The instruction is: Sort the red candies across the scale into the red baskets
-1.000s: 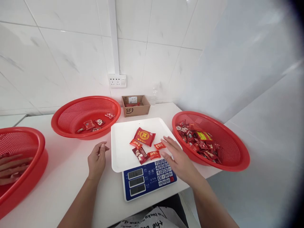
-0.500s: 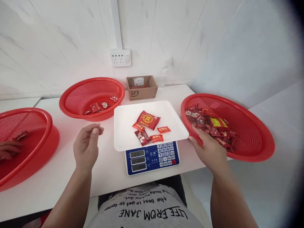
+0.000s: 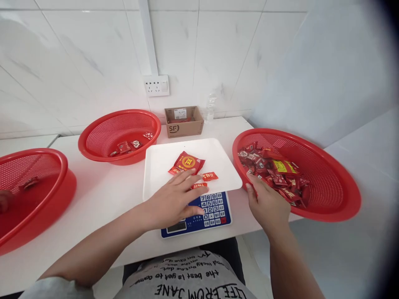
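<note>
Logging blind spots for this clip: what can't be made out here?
- Scale readout: head view, too small, partly behind the left hand.
- Sweets at the tray's front edge: mostly covered by that hand.
- Right hand: whether its fingers grip the right basket is unclear.
- Left basket: cut by the frame edge; another person's hand inside is blurred.

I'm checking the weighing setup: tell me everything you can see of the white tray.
The white tray is a shallow, plastic-looking rectangle with rounded corners, lying flat on the blue scale. On it lie red packets. The left hand reaches over its front edge onto them; the right hand is near its right corner.
</note>
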A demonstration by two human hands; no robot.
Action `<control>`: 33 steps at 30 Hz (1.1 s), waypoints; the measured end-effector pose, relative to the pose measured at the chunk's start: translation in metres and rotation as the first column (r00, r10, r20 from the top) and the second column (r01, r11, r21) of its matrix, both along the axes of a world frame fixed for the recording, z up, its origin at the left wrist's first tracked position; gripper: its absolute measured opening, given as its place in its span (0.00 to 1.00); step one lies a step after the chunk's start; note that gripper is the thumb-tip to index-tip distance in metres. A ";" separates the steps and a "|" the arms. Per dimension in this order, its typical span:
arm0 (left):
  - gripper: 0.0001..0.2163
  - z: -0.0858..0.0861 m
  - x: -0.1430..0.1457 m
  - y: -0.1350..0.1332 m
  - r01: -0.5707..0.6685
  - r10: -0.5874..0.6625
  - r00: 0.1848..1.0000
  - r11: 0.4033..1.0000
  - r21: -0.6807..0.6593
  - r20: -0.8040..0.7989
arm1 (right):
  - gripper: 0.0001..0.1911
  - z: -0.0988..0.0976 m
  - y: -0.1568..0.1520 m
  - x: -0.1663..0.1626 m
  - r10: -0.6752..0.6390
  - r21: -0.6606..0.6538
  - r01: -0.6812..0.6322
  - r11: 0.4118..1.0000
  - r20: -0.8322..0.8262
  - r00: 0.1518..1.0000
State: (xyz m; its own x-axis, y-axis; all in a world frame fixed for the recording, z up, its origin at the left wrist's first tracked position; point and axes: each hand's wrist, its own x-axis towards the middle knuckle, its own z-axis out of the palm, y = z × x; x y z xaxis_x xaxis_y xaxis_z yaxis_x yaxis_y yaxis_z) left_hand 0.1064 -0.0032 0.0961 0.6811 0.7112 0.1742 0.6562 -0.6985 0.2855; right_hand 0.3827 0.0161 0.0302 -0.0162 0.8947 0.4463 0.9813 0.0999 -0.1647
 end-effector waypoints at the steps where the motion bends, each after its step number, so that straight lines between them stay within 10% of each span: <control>1: 0.25 0.000 0.007 0.006 0.029 -0.029 0.999 1.000 0.000 -0.040 | 0.22 -0.001 0.000 0.000 0.000 0.010 0.000 1.000 0.006 1.000; 10: 0.28 -0.006 0.017 0.055 -0.004 -0.024 0.971 0.993 -0.117 -0.238 | 0.23 0.000 0.000 0.001 0.016 -0.014 -0.015 1.000 0.038 0.999; 18: 0.33 -0.005 -0.006 0.056 -0.048 0.015 0.978 0.987 -0.153 -0.206 | 0.18 -0.009 0.004 0.003 0.007 0.197 -0.034 0.980 0.134 0.991; 33: 0.31 0.001 -0.018 0.067 -0.065 0.040 0.993 0.971 -0.232 -0.114 | 0.17 -0.009 0.004 0.003 0.013 0.186 -0.046 0.981 0.177 0.984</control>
State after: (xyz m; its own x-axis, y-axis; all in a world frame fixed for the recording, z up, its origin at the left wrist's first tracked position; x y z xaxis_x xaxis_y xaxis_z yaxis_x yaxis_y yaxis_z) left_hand 0.0887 0.0636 0.0968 0.6473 0.7587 -0.0742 0.7260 -0.5839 0.3632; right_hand 0.3859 0.0203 0.0212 -0.1341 0.7925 0.5950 0.9893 0.1423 0.0334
